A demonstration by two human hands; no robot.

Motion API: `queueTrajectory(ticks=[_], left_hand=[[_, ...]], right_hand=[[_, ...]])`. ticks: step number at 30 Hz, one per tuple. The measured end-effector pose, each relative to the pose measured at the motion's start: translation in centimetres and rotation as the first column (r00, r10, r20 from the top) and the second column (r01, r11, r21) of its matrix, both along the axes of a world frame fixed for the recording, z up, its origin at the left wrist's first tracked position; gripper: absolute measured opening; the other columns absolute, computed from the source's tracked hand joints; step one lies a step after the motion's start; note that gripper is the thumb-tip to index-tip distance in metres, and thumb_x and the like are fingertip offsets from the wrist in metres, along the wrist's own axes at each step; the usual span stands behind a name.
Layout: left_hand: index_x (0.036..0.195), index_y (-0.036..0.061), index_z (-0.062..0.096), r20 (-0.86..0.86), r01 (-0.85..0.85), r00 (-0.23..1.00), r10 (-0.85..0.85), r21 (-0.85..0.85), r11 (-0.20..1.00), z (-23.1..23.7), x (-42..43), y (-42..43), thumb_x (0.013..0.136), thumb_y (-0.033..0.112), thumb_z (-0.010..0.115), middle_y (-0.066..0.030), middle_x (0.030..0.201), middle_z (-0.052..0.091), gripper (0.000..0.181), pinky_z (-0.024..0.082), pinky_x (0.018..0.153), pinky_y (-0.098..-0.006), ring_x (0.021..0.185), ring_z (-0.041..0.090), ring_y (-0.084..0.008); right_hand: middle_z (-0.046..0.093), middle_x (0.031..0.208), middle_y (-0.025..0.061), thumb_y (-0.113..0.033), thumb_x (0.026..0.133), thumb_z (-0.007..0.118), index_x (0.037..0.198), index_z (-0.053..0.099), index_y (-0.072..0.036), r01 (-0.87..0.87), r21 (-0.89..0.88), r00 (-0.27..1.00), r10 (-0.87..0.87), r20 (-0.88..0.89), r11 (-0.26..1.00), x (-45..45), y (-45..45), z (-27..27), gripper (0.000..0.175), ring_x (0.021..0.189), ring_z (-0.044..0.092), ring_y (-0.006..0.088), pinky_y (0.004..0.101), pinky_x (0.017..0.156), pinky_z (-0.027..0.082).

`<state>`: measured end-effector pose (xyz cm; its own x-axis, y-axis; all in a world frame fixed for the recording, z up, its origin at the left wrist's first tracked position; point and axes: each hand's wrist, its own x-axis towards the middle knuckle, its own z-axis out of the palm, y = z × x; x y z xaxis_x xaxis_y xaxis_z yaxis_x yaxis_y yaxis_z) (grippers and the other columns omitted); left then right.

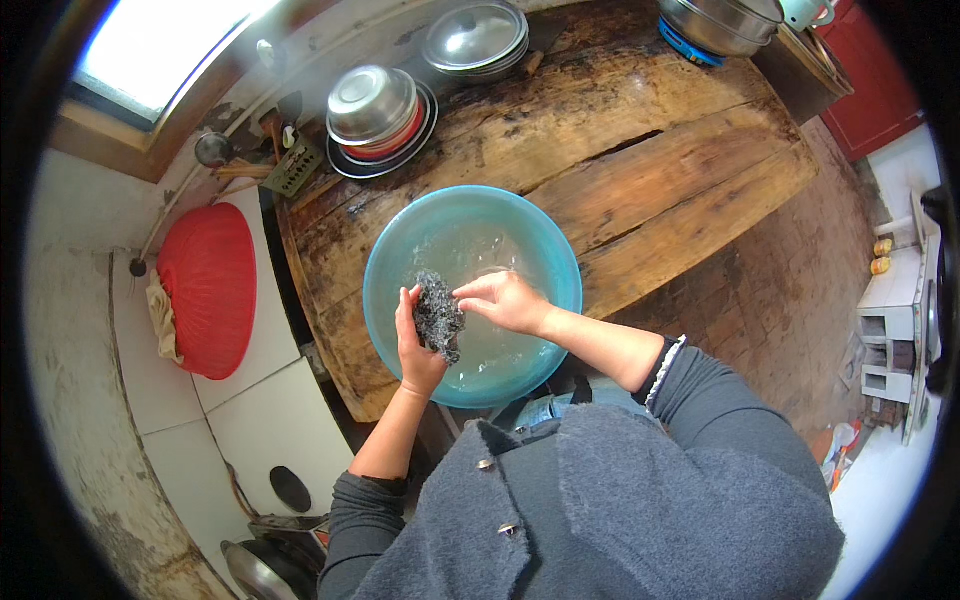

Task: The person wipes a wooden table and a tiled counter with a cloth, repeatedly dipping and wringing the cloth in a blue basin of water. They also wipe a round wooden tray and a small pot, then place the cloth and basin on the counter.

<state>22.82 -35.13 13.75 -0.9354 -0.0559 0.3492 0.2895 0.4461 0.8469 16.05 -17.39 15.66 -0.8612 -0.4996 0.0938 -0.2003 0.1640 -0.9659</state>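
Note:
My left hand [416, 352] is closed around a dark grey, glistening, stringy clump [439, 315]; whether it is a metal scourer or something else I cannot tell. The thumb and fingers lie along its left and lower side. On the clump's right side, the fingertips of my right hand [506, 300] are at its edge, thumb and forefinger slightly apart. Whether they touch the clump is unclear, and no object shows between them. Both hands are above a round turquoise plastic basin [571, 300], which holds cloudy water [502, 345].
The basin stands on a worn wooden table [675, 195] with cracks between its planks. Metal bowls [371, 105] and a lidded pot [476, 37] stand by the wall. A red food cover or basket [214, 292] is at left, above a wok [262, 562]. A large steel pot [724, 22] sits far right.

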Motion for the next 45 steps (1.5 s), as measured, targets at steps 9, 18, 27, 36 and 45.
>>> queueTrajectory(ticks=[9,18,27,36,45], left_hand=[[0.137,-0.0007,0.019,-0.009,0.02,1.0,-0.023,-0.214,0.977,1.1,0.8,-0.5,0.056,-0.004,0.068,-0.0183,0.127,0.04,0.094,0.034,0.097,-0.0371,0.115,0.042,-0.0319],[0.138,0.0037,0.014,0.345,0.13,0.922,0.177,-0.705,0.698,-3.9,-0.1,-1.2,0.053,0.005,0.072,-0.0201,0.141,0.018,0.103,0.022,0.103,-0.0523,0.131,0.011,-0.0433],[0.132,0.0052,0.032,0.545,0.308,0.832,0.105,-0.611,0.73,-8.6,-2.8,-1.3,0.069,-0.005,0.052,-0.0265,0.137,0.025,0.068,0.029,0.101,-0.0482,0.126,0.026,-0.0423],[0.092,0.0114,0.041,0.038,-0.026,0.999,0.027,-0.029,0.999,-3.2,0.8,-0.2,0.074,-0.001,0.06,-0.0272,0.139,0.024,0.03,0.029,0.1,-0.0397,0.127,0.03,-0.0371],[0.089,0.0114,0.049,0.065,0.089,0.995,-0.08,-0.155,0.984,0.3,1.0,1.1,0.059,-0.003,0.067,-0.026,0.142,0.015,0.038,0.02,0.104,-0.0465,0.13,0.013,-0.0469]], right_hand=[[0.059,0.072,0.0127,-0.012,0.075,0.06,0.076,0.062,-0.005,0.171,0.063,0.961,-0.152,-0.232,0.983,-0.7,1.3,-0.5,0.007,0.067,0.059,0.0279,0.0356,0.062,0.047],[0.032,0.138,0.0155,-0.009,0.076,0.056,0.131,0.039,-0.014,-0.189,0.568,0.922,0.344,-0.179,0.801,-0.1,-2.9,-6.8,0.058,0.126,0.031,0.0357,0.0413,0.103,0.03],[0.038,0.134,0.014,-0.011,0.077,0.054,0.129,0.04,-0.011,-0.345,0.732,0.93,0.319,0.182,0.587,-0.2,-4.0,-8.5,0.054,0.112,0.048,0.0314,0.041,0.092,0.041],[0.05,0.117,0.0025,-0.013,0.083,0.058,0.13,0.039,-0.01,0.023,-0.506,0.429,0.449,0.784,0.862,-0.4,-1.4,-4.5,0.051,0.099,0.052,0.0134,0.0321,0.082,0.046],[0.056,0.11,0.0034,-0.017,0.092,0.043,0.122,0.044,-0.011,0.258,-0.603,0.364,0.502,0.785,0.755,0.9,-1.7,-2.9,0.031,0.093,0.058,0.017,0.0358,0.079,0.05]])
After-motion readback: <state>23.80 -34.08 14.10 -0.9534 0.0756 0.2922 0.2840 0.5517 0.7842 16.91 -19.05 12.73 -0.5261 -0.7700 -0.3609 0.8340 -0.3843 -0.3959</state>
